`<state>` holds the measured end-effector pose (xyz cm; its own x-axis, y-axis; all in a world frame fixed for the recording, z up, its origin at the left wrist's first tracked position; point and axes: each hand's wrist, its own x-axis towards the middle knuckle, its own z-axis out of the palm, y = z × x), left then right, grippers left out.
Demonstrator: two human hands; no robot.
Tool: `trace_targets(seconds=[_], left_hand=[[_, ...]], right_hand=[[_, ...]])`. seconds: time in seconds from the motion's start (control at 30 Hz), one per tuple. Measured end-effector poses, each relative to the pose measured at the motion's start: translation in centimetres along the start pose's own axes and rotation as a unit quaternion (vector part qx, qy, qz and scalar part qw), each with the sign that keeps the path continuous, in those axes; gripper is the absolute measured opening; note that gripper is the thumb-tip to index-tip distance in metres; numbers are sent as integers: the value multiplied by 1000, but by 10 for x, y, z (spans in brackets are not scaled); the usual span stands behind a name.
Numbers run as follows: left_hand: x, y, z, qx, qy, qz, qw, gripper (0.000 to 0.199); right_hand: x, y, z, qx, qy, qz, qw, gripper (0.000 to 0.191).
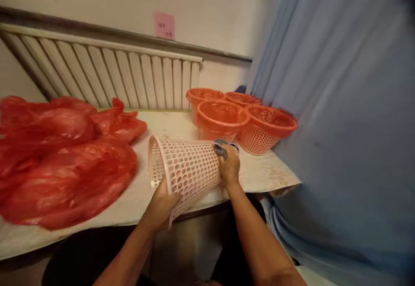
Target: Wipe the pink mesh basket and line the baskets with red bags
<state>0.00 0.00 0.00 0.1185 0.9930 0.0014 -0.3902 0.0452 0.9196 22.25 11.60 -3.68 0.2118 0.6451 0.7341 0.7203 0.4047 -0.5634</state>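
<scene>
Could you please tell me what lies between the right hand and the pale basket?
In the head view, a bunched grey cloth lies there, at the narrow end of the basket.

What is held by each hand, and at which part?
The left hand grips the pale mesh basket by its open rim; the right hand holds a bunched grey cloth at the basket's narrower end.

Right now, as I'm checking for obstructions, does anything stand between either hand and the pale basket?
Nothing visible for the left hand, which holds the pale basket at its wide end. At the right hand, a grey cloth sits against the basket's narrow end, apparently partly between the two.
</scene>
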Motion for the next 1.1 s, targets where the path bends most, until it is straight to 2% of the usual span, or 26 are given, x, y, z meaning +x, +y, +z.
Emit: trace_targets(seconds=[0.13, 0.23, 0.33, 0.43, 0.53, 0.7, 0.83, 0.9, 1.03, 1.1], left_hand=[[8, 0, 1, 37, 18, 29, 999, 77], [16, -5, -5, 77, -10, 54, 996, 74], [20, -12, -17, 117, -59, 52, 990, 65], [18, -21, -30, 191, -92, 62, 975, 55], [12, -32, -39, 248, -111, 64, 960, 48], [1, -52, -47, 246, -151, 56, 956, 47], [-3, -53, -45, 222, -176, 45, 958, 52], [-4, -41, -36, 198, -151, 32, 968, 54], [0, -11, -6, 112, -34, 29, 993, 73], [2, -2, 7, 74, -6, 35, 997, 77]], right_hand=[[-49, -15, 3, 4, 40, 44, 998, 39], [-86, -46, 13, 52, 20, 3, 998, 43], [-106, -84, 18, 126, 5, -49, 991, 51], [-100, -113, 19, 185, -28, -127, 974, 53], [-78, -131, 21, 216, -38, -183, 958, 53], [-35, -148, 26, 195, -62, -162, 965, 48], [-21, -152, 26, 179, -87, -146, 969, 43], [-24, -152, 24, 183, -87, -139, 969, 45], [-34, -148, 20, 189, -87, -139, 968, 49], [-33, -142, 19, 184, -99, -154, 966, 52]])
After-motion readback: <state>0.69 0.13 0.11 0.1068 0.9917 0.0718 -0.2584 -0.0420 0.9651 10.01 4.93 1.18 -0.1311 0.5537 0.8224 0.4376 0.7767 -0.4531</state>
